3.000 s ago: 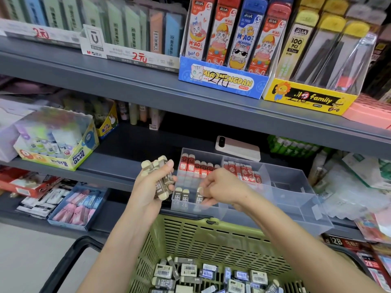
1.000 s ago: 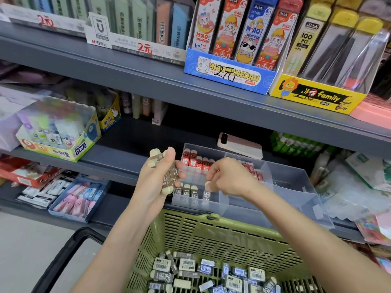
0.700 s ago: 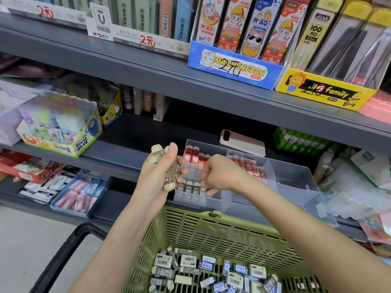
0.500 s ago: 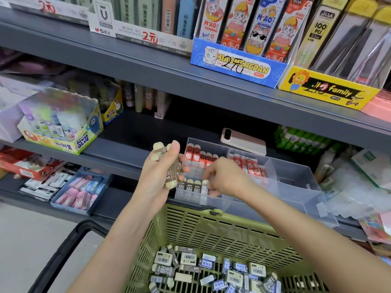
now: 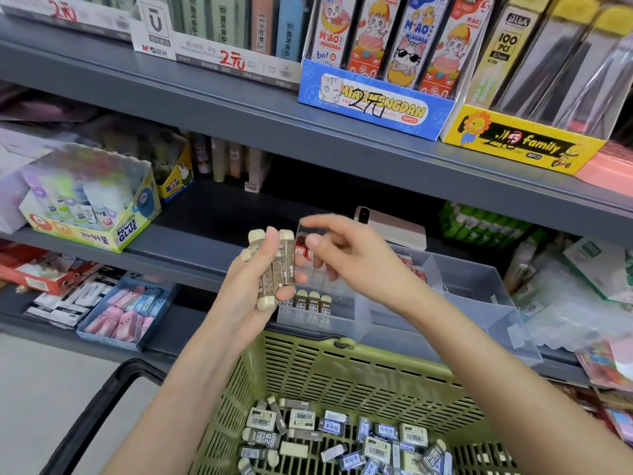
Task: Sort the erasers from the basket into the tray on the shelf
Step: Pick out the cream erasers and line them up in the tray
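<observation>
Left hand (image 5: 255, 286) clutches a loose bunch of erasers (image 5: 275, 269) beside the tray (image 5: 472, 286); right hand (image 5: 346, 255), fingers spread and empty, could knock one free

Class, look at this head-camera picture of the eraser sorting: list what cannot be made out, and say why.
- Right hand: motion-blurred fingers; whether it holds an eraser is unclear.
- Brown-sleeved erasers in the left hand: the grip covers part of the bundle, so no count.
- Clear tray: both hands hide its left compartments.
- Green basket: cut off by the bottom edge.
- Eraser labels in the tray: too small to read.
</observation>
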`<state>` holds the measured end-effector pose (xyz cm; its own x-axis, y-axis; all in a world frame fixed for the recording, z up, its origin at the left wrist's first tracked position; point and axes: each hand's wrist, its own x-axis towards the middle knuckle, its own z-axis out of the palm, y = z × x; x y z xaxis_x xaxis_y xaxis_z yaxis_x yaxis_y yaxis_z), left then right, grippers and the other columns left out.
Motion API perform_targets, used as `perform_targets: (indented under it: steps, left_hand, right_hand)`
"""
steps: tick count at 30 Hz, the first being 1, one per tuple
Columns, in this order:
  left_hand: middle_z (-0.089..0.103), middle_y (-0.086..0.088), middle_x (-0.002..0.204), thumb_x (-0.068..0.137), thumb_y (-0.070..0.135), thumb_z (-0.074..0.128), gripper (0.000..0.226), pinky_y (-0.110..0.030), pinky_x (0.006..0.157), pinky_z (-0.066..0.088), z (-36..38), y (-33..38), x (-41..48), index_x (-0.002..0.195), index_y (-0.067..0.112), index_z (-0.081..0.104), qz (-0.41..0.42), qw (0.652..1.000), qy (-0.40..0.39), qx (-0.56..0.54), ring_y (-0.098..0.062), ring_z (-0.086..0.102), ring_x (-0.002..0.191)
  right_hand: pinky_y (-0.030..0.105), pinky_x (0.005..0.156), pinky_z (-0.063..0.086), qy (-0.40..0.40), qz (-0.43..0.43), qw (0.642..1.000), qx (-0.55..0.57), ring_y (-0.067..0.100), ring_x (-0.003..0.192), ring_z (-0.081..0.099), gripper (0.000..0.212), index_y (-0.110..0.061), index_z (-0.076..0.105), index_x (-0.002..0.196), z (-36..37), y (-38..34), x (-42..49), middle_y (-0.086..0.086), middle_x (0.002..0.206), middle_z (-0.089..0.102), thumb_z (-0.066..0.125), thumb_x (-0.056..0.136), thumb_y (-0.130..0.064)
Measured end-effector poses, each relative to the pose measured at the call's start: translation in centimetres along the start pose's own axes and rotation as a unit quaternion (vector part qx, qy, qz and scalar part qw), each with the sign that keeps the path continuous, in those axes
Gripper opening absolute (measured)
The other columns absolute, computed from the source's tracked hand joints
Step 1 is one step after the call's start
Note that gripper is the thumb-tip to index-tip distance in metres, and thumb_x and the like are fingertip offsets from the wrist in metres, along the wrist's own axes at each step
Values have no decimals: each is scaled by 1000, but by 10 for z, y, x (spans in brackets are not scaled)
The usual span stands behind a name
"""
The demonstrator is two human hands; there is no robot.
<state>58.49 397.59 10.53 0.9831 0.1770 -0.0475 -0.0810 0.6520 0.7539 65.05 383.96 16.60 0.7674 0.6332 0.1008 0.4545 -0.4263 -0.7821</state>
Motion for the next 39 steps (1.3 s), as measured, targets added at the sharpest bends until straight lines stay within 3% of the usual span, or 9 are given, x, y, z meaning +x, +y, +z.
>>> perform_targets:
  steps: [9, 15, 17, 21, 27, 30, 33, 36, 39]
  left_hand:
    - [71, -13, 79, 65, 58, 76, 45, -17, 41, 42, 2, -1, -2, 85, 17, 75, 20, 995, -46, 85, -15, 67, 62]
    - [72, -11, 81, 64, 59, 76, 42, -20, 43, 42, 2, -3, -3, 75, 19, 67, 38, 993, 24, 110, -23, 64, 72]
    - [66, -3, 66, 65, 55, 75, 40, -22, 45, 44, 0, -4, -1, 75, 19, 61, 55, 987, 94, 115, -17, 57, 58]
    - [57, 5, 59, 65, 54, 71, 35, -23, 50, 48, -3, -1, 3, 78, 24, 59, 88, 980, 152, 94, -10, 56, 52]
    - [62, -6, 65, 82, 17, 65, 15, -28, 60, 54, -7, -1, 6, 85, 7, 55, -8, 959, 152, -241, -17, 59, 66]
    - [68, -11, 64, 93, 6, 52, 11, -33, 59, 56, -6, 5, 5, 83, 2, 55, -19, 941, 163, -295, -23, 67, 64]
    - [72, -22, 78, 95, 6, 48, 14, -39, 60, 59, -3, 7, 5, 97, -6, 55, -26, 946, 149, -288, -31, 72, 75]
    - [72, -24, 91, 96, 7, 46, 20, -40, 69, 58, -3, 5, 6, 107, -8, 53, -33, 954, 126, -269, -32, 72, 86]
    - [71, -23, 99, 95, 7, 45, 23, -44, 78, 56, -3, 4, 6, 113, -6, 51, -31, 957, 109, -267, -33, 70, 93]
  right_hand:
    - [16, 54, 43, -34, 25, 995, 95, 7, 62, 59, 11, -15, 59, 90, -2, -8, -1, 5, 78, 61, 68, 84, -16]
    - [14, 54, 43, 61, 44, 995, 72, 0, 57, 53, 10, -14, 65, 86, -30, -2, 2, 0, 71, 64, 70, 80, -8]
    - [12, 56, 40, 24, 54, 996, -64, -4, 57, 53, 15, -17, 64, 90, -42, 7, 1, -9, 67, 66, 72, 78, -13]
    - [22, 63, 34, -139, 68, 937, -313, 2, 76, 54, 12, -28, 65, 86, -29, 26, -7, -18, 74, 66, 72, 76, -28]
    - [26, 58, 32, -125, -16, 856, -501, 19, 100, 53, 14, -27, 71, 91, -13, 35, -9, 0, 86, 57, 60, 84, -30]
    - [25, 48, 17, -138, -35, 813, -565, 24, 96, 54, 16, -20, 69, 87, -7, 37, -8, 3, 77, 47, 53, 85, -25]
    - [26, 55, 26, -130, -49, 794, -592, 25, 93, 56, 16, -21, 68, 91, -6, 39, -7, 3, 79, 51, 53, 86, -24]
    - [27, 56, 32, -104, -72, 807, -576, 22, 95, 57, 23, -27, 66, 102, -9, 38, -8, -1, 86, 61, 51, 87, -19]
    - [31, 74, 48, -36, -71, 898, -432, 17, 94, 60, 22, -30, 69, 103, -14, 26, -8, -7, 94, 70, 50, 92, -29]
